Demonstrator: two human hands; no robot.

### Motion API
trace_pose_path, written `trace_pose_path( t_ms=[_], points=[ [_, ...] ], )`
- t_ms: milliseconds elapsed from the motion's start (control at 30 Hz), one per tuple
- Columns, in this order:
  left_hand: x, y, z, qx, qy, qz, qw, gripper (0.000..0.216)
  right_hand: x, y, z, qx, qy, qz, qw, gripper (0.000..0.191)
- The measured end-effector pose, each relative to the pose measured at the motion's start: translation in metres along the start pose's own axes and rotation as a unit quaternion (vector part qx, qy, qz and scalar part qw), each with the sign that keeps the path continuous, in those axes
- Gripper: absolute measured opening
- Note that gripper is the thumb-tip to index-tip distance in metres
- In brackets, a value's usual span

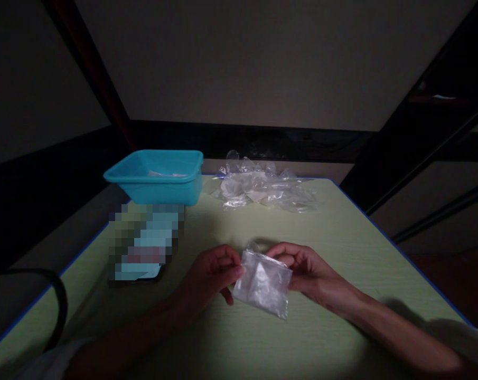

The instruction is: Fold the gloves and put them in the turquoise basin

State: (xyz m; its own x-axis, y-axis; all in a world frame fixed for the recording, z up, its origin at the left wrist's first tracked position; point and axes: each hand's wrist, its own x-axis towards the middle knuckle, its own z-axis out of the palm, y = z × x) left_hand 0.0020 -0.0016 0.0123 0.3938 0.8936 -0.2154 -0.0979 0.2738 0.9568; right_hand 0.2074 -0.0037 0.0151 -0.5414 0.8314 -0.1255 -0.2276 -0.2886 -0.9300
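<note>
A small clear plastic bag (262, 287) is held up over the near middle of the table, with something pale and folded-looking inside that I cannot make out. My left hand (217, 272) pinches its left edge between thumb and fingers. On the other side, my right hand (306, 272) is closed at the bag's upper right, its fingers partly hidden behind the plastic. A small clear bit of film sticks up behind the bag's top edge.
At the back left of the pale green table (341, 243) stands a blue plastic basin (159, 191). A heap of crumpled clear plastic (258, 184) lies at the back edge. A blurred-out flat device (149, 245) lies left, near a dark curved cable (60, 301).
</note>
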Motion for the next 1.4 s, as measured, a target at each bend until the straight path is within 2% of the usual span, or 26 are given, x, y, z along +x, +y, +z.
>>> trace_pose_path(
  t_ms=[167,433,800,967,1200,1400],
  points=[
    [0.001,0.002,-0.003,0.001,-0.005,-0.004,1.0,0.026,-0.001,-0.002,-0.003,0.015,-0.043,0.015,0.999,0.038],
    [0.004,0.004,-0.006,0.007,-0.009,-0.009,1.0,0.029,-0.002,-0.007,-0.001,0.017,0.041,0.047,0.998,0.038],
    [0.005,0.002,-0.002,0.044,0.002,-0.006,0.999,0.024,-0.002,-0.005,0.0,-0.04,0.012,-0.001,0.999,0.041],
    [0.004,-0.002,0.0,0.052,0.01,0.003,0.999,0.024,-0.003,-0.004,0.004,-0.075,0.032,0.001,0.997,0.043],
    [0.002,-0.003,0.004,0.055,0.07,0.041,0.995,0.032,-0.004,-0.004,0.012,0.057,0.123,0.0,0.991,0.037],
    [0.001,0.001,0.006,0.066,0.121,0.056,0.989,0.032,-0.004,0.001,0.016,0.113,0.097,0.004,0.989,0.057]
  ],
)
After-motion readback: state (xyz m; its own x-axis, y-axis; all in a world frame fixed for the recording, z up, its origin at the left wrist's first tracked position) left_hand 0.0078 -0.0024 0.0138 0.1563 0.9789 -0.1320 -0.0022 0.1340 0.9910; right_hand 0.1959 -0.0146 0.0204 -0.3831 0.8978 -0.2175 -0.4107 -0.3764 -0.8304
